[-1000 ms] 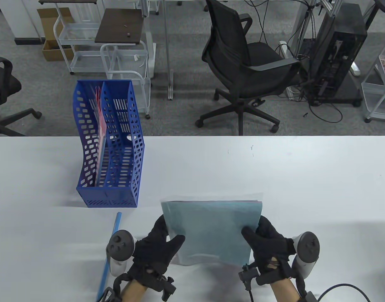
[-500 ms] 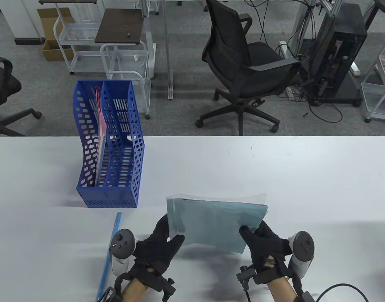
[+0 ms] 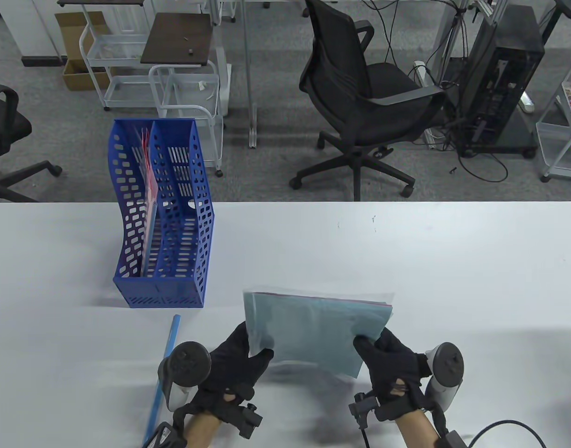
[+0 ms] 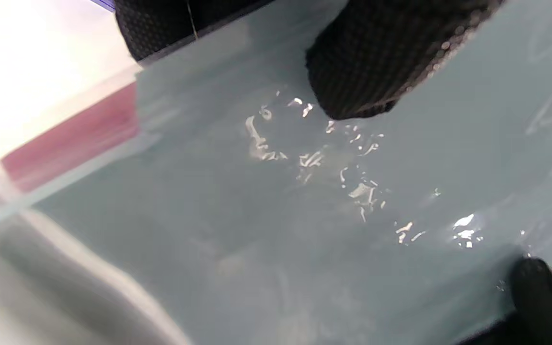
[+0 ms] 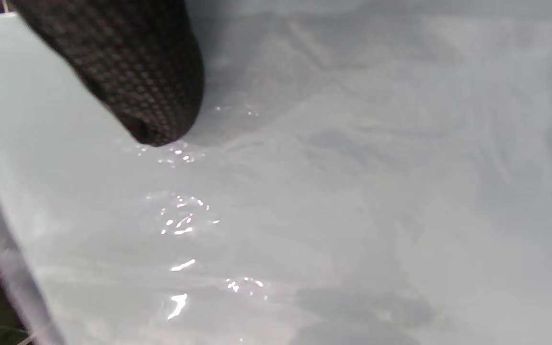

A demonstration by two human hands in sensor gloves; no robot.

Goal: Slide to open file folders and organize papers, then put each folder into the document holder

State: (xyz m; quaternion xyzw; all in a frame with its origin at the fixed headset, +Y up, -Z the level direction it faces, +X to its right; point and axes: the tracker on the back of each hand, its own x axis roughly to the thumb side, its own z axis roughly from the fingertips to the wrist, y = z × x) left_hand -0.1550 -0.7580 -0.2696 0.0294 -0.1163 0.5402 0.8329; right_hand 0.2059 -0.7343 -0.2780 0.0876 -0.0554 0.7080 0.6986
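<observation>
A clear plastic folder with pale blue papers (image 3: 313, 326) is held above the table near its front edge. My left hand (image 3: 248, 350) pinches its near left corner, thumb on top. My right hand (image 3: 376, 343) pinches its near right corner the same way. A thin red sheet edge shows along the far side of the papers. In the left wrist view my thumb (image 4: 376, 62) lies on the glossy folder (image 4: 281, 215). The right wrist view shows a fingertip (image 5: 137, 72) on the folder (image 5: 328, 191). The blue document holder (image 3: 161, 219) stands at the left with a red folder in its left slot.
A blue slide bar (image 3: 161, 373) lies on the table left of my left hand. The white table (image 3: 453, 261) stretches to the right. Office chairs, carts and a computer tower stand on the floor beyond the far edge.
Both hands have lifted and tilted the folder, its near edge rising, and shifted it slightly. The left hand's tracker has turned. The holder and slide bar stay put.
</observation>
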